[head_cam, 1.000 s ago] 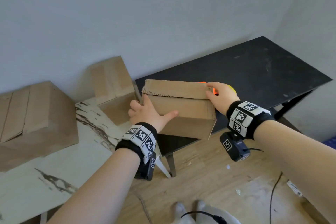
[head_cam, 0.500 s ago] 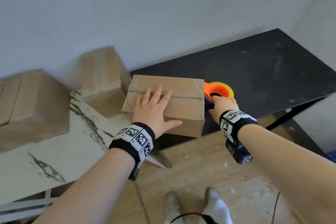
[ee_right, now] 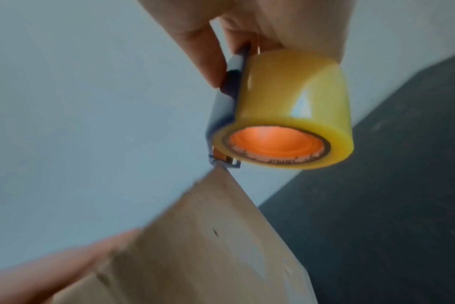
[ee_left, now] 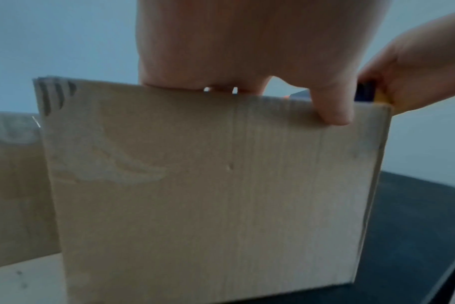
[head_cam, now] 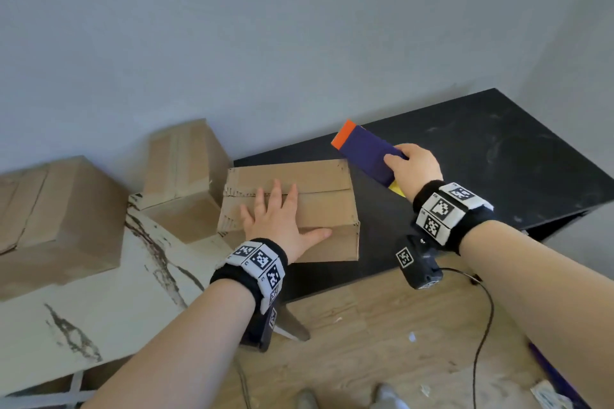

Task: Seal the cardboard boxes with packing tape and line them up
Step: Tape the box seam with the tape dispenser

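A brown cardboard box (head_cam: 319, 206) stands at the left end of the black table (head_cam: 481, 156), its top flaps folded down. My left hand (head_cam: 277, 209) lies flat on the flaps with straight fingers, the thumb over the near edge (ee_left: 330, 102). My right hand (head_cam: 410, 164) grips a tape dispenser (head_cam: 365, 151), purple with an orange tip, raised just right of the box. In the right wrist view the yellow tape roll (ee_right: 296, 111) hangs above the box corner (ee_right: 216, 205).
Two more cardboard boxes rest against the grey wall on a white marbled table (head_cam: 99, 309): a small tilted one (head_cam: 182, 169) and a large one (head_cam: 56, 219). Below lies wooden floor (head_cam: 382, 342) with a black cable (head_cam: 481, 325).
My right hand took hold of the tape dispenser and lifted it off the black table. My left hand went from gripping the box's side to lying flat on its top.
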